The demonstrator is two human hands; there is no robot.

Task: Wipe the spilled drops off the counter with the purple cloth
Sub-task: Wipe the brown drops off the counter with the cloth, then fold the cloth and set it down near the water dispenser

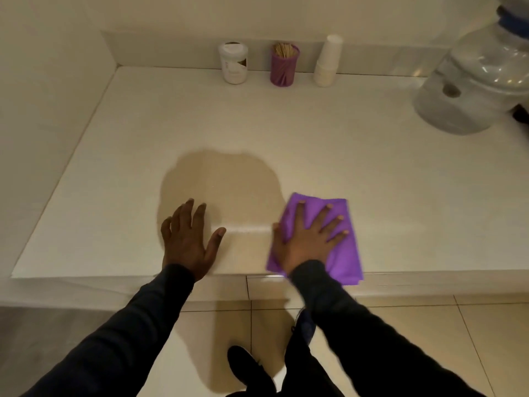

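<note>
Two hands lie flat on the white counter (114, 173), both with the fingers spread wide open. One purple cloth (340, 253) sits under the right hand (303, 245). That hand presses down on the cloth with its palm and all five fingers (329, 209), but it does not grab or squeeze it. The cloth is folded into a flat block, and its near edge hangs a little over the front edge of the counter. The left hand (186, 242) is just left of the cloth, with bare counter between them. It rests on the counter and holds nothing. A thin line of small shiny drops (249, 229) runs from the left thumb to the cloth's left edge. One big dark shadow (220, 184) lies behind the drops and the left hand. Far behind the cloth, three things stand in a row by the back wall: one white jar (233, 63), one purple cup (284, 65) full of little wooden sticks, and one stack of white paper cups (327, 63). One big clear water bottle (475, 75) sits behind the cloth on the right. Nothing stands between the cloth and the drops. Two dark sleeves (357, 325) reach down from the hands.
</note>
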